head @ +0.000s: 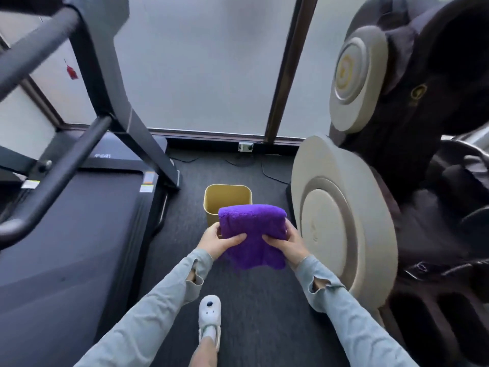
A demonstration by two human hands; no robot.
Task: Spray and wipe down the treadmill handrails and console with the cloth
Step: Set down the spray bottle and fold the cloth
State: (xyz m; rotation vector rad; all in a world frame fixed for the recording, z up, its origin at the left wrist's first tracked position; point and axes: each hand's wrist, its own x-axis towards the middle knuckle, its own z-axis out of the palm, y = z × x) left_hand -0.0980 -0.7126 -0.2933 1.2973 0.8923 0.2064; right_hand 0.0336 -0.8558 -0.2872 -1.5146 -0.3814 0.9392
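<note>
A folded purple cloth (252, 231) is held in front of me at about waist height. My left hand (215, 241) grips its left edge and my right hand (287, 242) grips its right edge, thumbs on top. The black treadmill (66, 221) stands to my left, its belt running along the floor. Its right handrail (55, 176) slants across the left of the view, away from both hands. The console lies beyond the top edge of the frame. No spray bottle is visible.
A yellow bin (227, 200) stands on the dark carpet right behind the cloth. A massage chair (344, 223) with large beige round side panels fills the right. Frosted glass panels and cables run along the far wall. My white shoe (209, 317) is below.
</note>
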